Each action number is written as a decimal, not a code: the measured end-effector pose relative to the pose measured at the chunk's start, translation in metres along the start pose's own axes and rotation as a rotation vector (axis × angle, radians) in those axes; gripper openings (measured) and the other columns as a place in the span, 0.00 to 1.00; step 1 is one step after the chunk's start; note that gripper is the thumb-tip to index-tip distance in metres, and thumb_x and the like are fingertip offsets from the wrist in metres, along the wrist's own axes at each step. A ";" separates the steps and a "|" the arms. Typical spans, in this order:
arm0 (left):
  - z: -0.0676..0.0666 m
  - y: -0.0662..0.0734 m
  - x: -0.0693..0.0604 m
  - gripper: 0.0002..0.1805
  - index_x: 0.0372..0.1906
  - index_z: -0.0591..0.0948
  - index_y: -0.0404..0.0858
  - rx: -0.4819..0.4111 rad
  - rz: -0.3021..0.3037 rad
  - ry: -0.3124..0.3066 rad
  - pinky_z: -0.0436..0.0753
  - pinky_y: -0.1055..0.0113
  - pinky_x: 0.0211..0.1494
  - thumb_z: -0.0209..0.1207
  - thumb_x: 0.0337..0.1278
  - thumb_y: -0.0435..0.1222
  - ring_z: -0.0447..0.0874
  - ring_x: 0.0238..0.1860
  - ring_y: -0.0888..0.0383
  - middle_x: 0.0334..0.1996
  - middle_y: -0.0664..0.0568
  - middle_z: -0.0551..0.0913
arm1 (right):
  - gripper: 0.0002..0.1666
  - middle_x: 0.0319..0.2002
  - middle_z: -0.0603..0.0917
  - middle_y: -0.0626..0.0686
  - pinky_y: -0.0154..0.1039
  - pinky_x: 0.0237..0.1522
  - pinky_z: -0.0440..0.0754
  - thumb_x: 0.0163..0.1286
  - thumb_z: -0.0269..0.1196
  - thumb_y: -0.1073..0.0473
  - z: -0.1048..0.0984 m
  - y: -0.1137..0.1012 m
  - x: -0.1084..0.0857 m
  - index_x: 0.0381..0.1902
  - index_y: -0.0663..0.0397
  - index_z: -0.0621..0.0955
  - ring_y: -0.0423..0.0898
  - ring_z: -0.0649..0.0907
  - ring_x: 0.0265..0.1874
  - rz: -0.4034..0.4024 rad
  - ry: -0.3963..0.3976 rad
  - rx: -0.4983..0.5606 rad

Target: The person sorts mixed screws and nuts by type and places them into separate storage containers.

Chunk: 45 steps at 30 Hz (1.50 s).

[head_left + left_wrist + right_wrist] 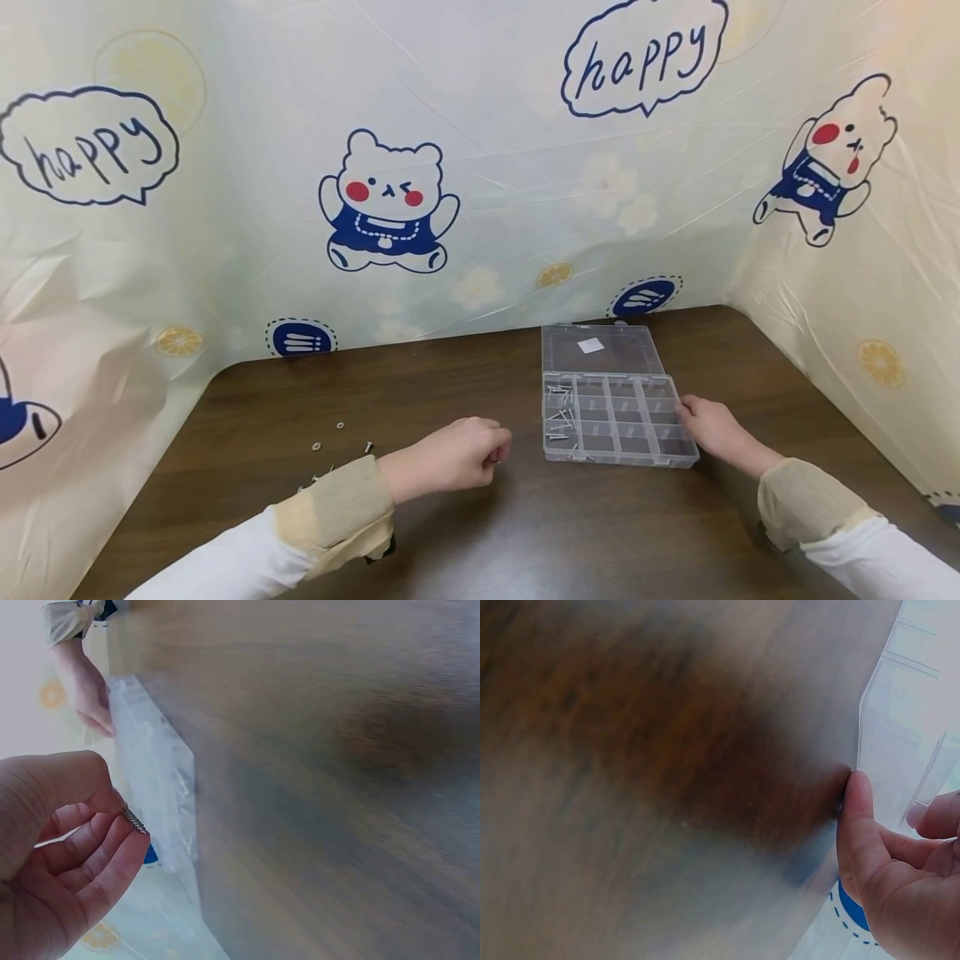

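My left hand (pixel 453 457) is over the table, left of a clear plastic compartment box (pixel 615 457). Between its thumb and fingertips it pinches a small threaded screw (pixel 135 820), plain in the left wrist view; in the head view the fingers hide most of it. The box lies with its lid (pixel 618 360) folded back. Several screws (pixel 559 414) lie in its leftmost compartments. At the box's right side, my right hand (pixel 712 429) grips the wall, with one digit outside near the table and another bent over the rim, as the right wrist view (pixel 900 877) shows.
On the brown table (pixel 480 550) to the left lie two washers, one being the nearer washer (pixel 317 447), and a short screw (pixel 369 447). More small hardware (pixel 315 478) is partly hidden behind the left sleeve. A printed curtain (pixel 495 208) borders the table's back and sides.
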<state>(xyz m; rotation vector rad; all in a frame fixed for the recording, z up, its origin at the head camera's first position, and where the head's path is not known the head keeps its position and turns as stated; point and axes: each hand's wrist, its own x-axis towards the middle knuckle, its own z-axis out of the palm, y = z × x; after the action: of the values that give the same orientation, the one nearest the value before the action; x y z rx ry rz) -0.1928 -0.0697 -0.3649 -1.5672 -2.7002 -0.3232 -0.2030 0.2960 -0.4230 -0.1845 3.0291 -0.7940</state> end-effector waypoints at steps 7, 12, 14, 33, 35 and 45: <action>-0.003 0.006 0.018 0.09 0.23 0.74 0.40 -0.008 0.021 0.014 0.65 0.78 0.25 0.57 0.36 0.23 0.65 0.22 0.66 0.20 0.58 0.69 | 0.16 0.28 0.78 0.62 0.50 0.32 0.73 0.66 0.45 0.64 0.001 0.001 0.000 0.37 0.76 0.74 0.52 0.76 0.27 -0.021 0.008 -0.008; -0.008 0.009 0.033 0.09 0.24 0.76 0.39 -0.028 0.032 0.042 0.66 0.79 0.26 0.56 0.36 0.23 0.67 0.23 0.66 0.20 0.58 0.71 | 0.16 0.27 0.78 0.61 0.49 0.32 0.73 0.66 0.45 0.64 0.001 0.002 0.001 0.37 0.75 0.74 0.52 0.76 0.27 -0.016 0.009 -0.010; -0.010 0.010 0.039 0.09 0.25 0.76 0.39 -0.040 0.033 0.048 0.66 0.79 0.26 0.56 0.37 0.23 0.68 0.23 0.66 0.21 0.58 0.72 | 0.16 0.27 0.78 0.60 0.48 0.31 0.73 0.66 0.45 0.64 0.001 0.003 0.002 0.36 0.75 0.74 0.51 0.76 0.27 -0.014 0.008 -0.012; -0.020 0.021 0.092 0.06 0.29 0.78 0.39 -0.111 0.015 0.019 0.68 0.81 0.30 0.57 0.43 0.26 0.70 0.26 0.67 0.23 0.59 0.75 | 0.16 0.28 0.78 0.63 0.50 0.33 0.74 0.66 0.45 0.64 0.001 0.002 0.001 0.37 0.76 0.74 0.53 0.76 0.28 -0.014 0.007 -0.017; -0.020 0.022 0.095 0.06 0.29 0.79 0.39 -0.109 0.019 0.018 0.67 0.82 0.30 0.56 0.44 0.26 0.70 0.26 0.67 0.23 0.59 0.75 | 0.16 0.29 0.78 0.64 0.50 0.33 0.74 0.66 0.45 0.64 0.001 0.001 0.002 0.37 0.76 0.74 0.53 0.76 0.28 -0.011 0.005 -0.019; -0.002 0.023 0.115 0.06 0.29 0.79 0.39 -0.072 0.011 -0.007 0.69 0.83 0.31 0.59 0.43 0.27 0.72 0.27 0.68 0.24 0.57 0.78 | 0.17 0.30 0.78 0.65 0.51 0.33 0.74 0.66 0.45 0.64 0.000 0.001 0.002 0.39 0.78 0.73 0.54 0.76 0.29 0.001 -0.003 -0.023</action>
<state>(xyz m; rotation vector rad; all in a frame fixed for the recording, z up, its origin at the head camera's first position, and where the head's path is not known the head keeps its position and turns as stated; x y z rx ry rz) -0.2306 0.0398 -0.3469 -1.6038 -2.7135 -0.4199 -0.2053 0.2964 -0.4239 -0.1844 3.0363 -0.7581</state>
